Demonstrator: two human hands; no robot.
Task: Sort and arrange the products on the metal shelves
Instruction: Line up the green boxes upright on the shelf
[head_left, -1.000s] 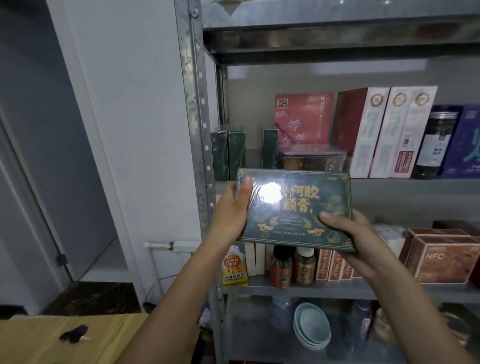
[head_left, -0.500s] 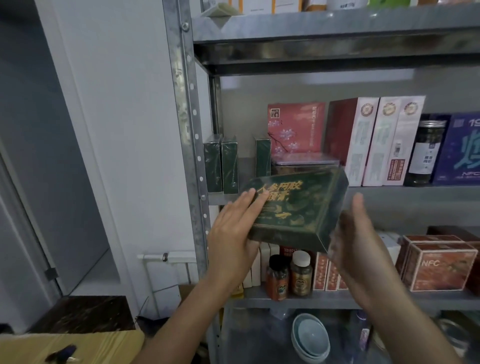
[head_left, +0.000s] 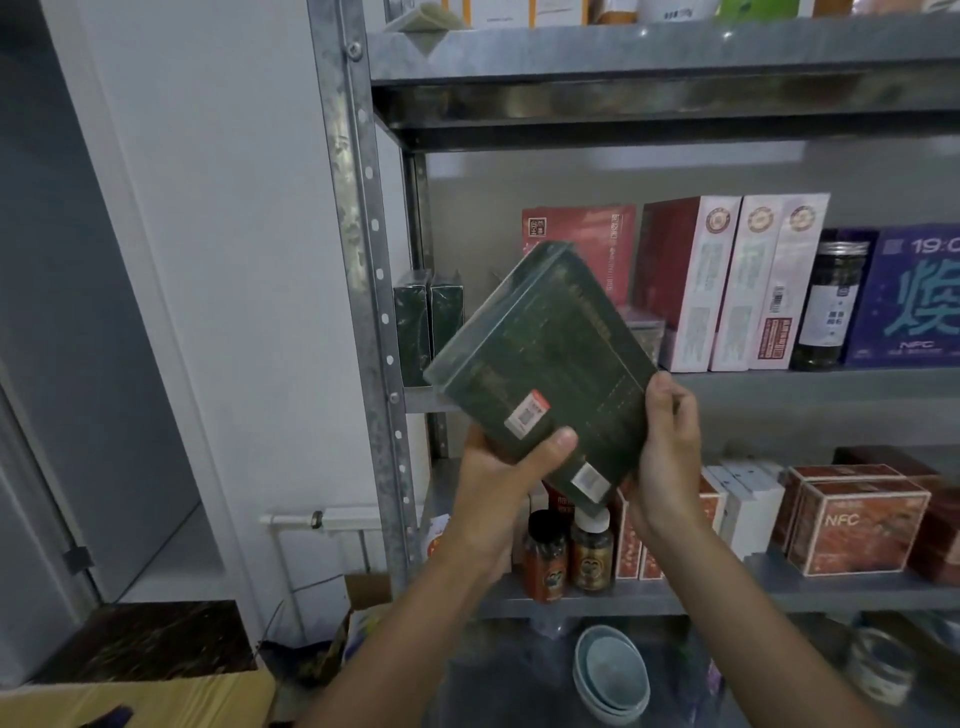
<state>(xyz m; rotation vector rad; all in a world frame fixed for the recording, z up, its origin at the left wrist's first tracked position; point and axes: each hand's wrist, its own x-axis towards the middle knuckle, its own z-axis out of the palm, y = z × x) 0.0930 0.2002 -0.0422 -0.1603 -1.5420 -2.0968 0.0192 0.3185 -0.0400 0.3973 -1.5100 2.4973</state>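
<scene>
Bare forearms (head_left: 415, 623), left hand (head_left: 493, 483), right hand (head_left: 667, 457)

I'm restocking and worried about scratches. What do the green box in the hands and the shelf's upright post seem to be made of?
The green box: probably cardboard in clear glossy film, judging by the sheen, the loose film edges and stuck-on paper labels. The upright post: metal, likely galvanised steel, given its mottled grey spangle, punched holes and bolt head.

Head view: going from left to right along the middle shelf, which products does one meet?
Two upright dark green boxes → red box → three tall red-and-white boxes → dark glass jar → purple box. The held green box overlaps the row, so it is left out.
</scene>
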